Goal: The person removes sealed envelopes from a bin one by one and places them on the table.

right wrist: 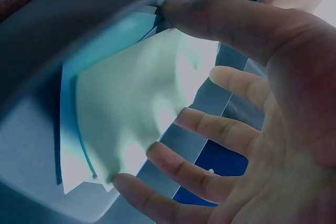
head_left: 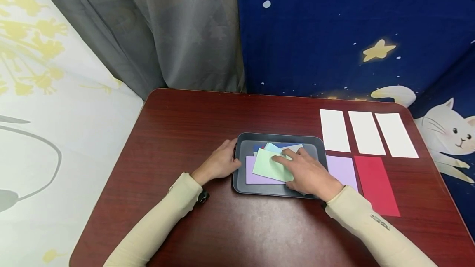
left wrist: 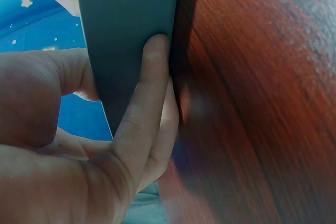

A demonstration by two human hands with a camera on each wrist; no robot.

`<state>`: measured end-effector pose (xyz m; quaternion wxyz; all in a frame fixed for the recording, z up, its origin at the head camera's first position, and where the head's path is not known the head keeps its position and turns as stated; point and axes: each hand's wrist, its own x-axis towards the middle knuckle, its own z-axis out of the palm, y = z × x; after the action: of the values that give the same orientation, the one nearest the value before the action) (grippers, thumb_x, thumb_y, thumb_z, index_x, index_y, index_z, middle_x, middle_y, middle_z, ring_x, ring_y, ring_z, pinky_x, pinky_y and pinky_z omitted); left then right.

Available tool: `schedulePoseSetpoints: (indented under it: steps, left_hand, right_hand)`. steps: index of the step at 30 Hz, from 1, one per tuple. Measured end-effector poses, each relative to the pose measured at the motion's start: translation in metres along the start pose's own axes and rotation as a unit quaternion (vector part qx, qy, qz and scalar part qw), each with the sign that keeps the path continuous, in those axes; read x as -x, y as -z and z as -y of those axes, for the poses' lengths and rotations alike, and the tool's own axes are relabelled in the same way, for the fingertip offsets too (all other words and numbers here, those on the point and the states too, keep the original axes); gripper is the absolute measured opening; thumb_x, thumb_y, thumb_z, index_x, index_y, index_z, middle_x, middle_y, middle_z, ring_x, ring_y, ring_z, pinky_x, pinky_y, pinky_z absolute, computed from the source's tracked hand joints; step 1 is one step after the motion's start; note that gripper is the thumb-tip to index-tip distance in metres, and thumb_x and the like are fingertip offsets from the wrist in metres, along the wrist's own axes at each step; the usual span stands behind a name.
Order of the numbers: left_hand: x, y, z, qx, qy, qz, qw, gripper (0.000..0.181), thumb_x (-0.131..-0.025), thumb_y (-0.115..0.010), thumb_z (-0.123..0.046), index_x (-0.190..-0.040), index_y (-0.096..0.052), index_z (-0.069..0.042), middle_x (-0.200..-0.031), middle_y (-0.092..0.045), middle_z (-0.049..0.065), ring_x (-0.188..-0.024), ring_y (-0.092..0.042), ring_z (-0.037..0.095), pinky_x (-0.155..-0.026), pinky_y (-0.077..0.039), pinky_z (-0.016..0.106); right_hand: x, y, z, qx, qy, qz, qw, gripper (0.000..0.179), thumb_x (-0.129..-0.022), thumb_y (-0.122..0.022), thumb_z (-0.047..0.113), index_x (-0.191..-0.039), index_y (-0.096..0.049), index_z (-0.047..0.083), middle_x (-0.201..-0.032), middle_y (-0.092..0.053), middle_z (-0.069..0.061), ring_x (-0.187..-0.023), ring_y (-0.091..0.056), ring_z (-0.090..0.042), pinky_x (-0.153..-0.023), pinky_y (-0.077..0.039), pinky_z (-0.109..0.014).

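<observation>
1. The pale green card (head_left: 271,166) is in the gray tray (head_left: 259,188), on top of a little messy pile. Under it are a purple card (head_left: 256,179) and a light blue card (head_left: 272,147).

2. The right hand (head_left: 306,172) is over the pile. Its fingers (right wrist: 220,129) are spread out, and their tips are at the edge of the pale green card. The thumb (right wrist: 220,19) is apart from them, by the other side. I can't tell if they pinch anything.

3. The left hand (head_left: 219,162) pinches the left side of the tray, with its thumb on the rim and fingers along the outside wall. That is a good way to stop the tray from sliding on the bench (head_left: 193,131).

4. The step looks like getting hold of the top card. It should work best to slip a fingertip under one edge and pinch just that card.

5. Go slowly. Thin cards may stick together, so two could come up at once. A hard squeeze could bend them.

6. Keep the right sleeve (head_left: 365,213) high. The red card (head_left: 376,186) lies close by, and a bump could push it crooked.
</observation>
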<state>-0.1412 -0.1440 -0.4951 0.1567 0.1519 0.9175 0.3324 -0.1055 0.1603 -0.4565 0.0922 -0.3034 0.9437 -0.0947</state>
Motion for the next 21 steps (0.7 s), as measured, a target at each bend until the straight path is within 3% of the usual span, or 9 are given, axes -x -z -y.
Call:
schedulePoseSetpoints:
  steps: [5,6,10,12,21]
  left_hand:
    - [-0.007,-0.009,0.015,-0.004,0.007,-0.004,1.0,0.085,-0.091,-0.065,-0.017,-0.168,-0.036,0.001,-0.147,-0.054,0.014,-0.099,-0.059,0.024,-0.086,-0.051,0.042]
    - [-0.005,-0.005,0.007,-0.003,0.019,0.0,0.9998,0.084,-0.092,-0.066,-0.016,-0.169,-0.036,0.0,-0.148,-0.054,0.013,-0.099,-0.06,0.025,-0.088,-0.052,0.043]
    - [-0.008,-0.008,0.013,-0.006,0.011,-0.004,0.9999,0.084,-0.091,-0.065,-0.016,-0.168,-0.036,0.002,-0.145,-0.055,0.014,-0.097,-0.059,0.024,-0.087,-0.051,0.042]
    - [-0.005,-0.004,0.007,-0.005,0.007,-0.005,1.0,0.083,-0.09,-0.064,-0.015,-0.165,-0.038,0.006,-0.145,-0.055,0.018,-0.095,-0.058,0.023,-0.085,-0.051,0.042]
    - [-0.011,-0.013,0.021,0.002,0.013,-0.004,0.9999,0.088,-0.091,-0.068,-0.02,-0.17,-0.034,0.0,-0.149,-0.054,0.013,-0.095,-0.059,0.022,-0.088,-0.051,0.043]
  right_hand:
    - [0.001,0.004,0.001,0.007,0.004,-0.016,0.9998,0.082,-0.076,-0.101,0.018,-0.151,-0.068,0.019,-0.144,-0.064,-0.018,-0.113,-0.062,-0.04,-0.084,-0.061,-0.054]
    - [0.002,0.004,0.001,0.008,0.006,-0.021,0.9997,0.082,-0.076,-0.101,0.017,-0.15,-0.068,0.019,-0.143,-0.064,-0.017,-0.112,-0.062,-0.04,-0.084,-0.061,-0.055]
    - [0.002,0.006,0.0,0.009,0.009,-0.035,0.9993,0.08,-0.075,-0.101,0.017,-0.149,-0.069,0.019,-0.141,-0.064,-0.017,-0.11,-0.063,-0.041,-0.085,-0.06,-0.058]
    - [0.003,0.007,-0.001,0.009,0.007,-0.039,0.9992,0.08,-0.076,-0.101,0.019,-0.149,-0.069,0.019,-0.142,-0.063,-0.017,-0.111,-0.063,-0.041,-0.086,-0.059,-0.059]
    - [0.008,0.012,-0.003,0.008,-0.014,-0.034,0.9993,0.08,-0.076,-0.102,0.023,-0.149,-0.07,0.024,-0.143,-0.061,-0.015,-0.113,-0.06,-0.041,-0.083,-0.058,-0.059]
